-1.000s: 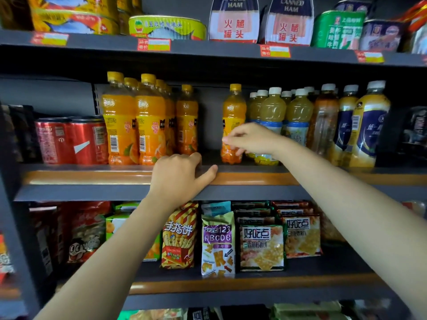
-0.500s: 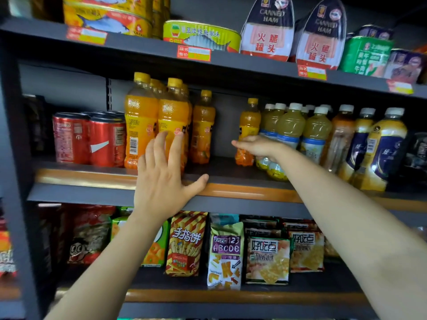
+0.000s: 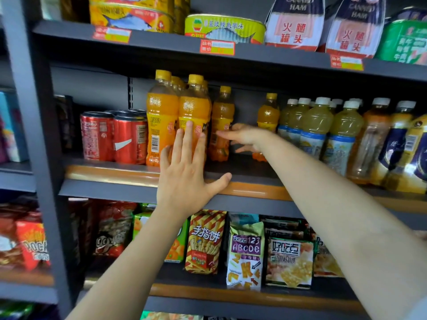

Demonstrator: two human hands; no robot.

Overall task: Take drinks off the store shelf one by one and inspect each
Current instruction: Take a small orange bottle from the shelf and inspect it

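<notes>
**Both hands at the orange drinks on the middle shelf**

The left hand (image 3: 184, 172) is spread flat, fingers straight and pointing up, with its fingertips (image 3: 189, 130) in front of the second front-row orange bottle (image 3: 193, 116); whether they touch its label cannot be told. The thumb sticks out to the right over the orange-trimmed edge of the middle shelf (image 3: 111, 174). Nothing is gripped.

The right hand (image 3: 245, 137) reaches in from the right, deeper into the shelf, fingers extended and loosely apart, pointing left. Its fingertips (image 3: 220, 133) are at the label of the smaller orange bottle (image 3: 221, 125) standing farther back, but no closed grip shows. Another small orange bottle (image 3: 268, 116) stands just right of this hand, partly hidden by the wrist.

All the drinks stand upright on the middle shelf. The first front-row orange bottle (image 3: 161, 118) is at the left of the pair, beside the red cans (image 3: 115, 137). To the right stands a row of pale yellow bottles with white caps (image 3: 316, 125), then darker-labelled bottles (image 3: 397, 139) at the far right.

Canned fish and canned ham (image 3: 295, 21) sit on the shelf above; snack bags (image 3: 245, 252) stand on the shelf below.
</notes>
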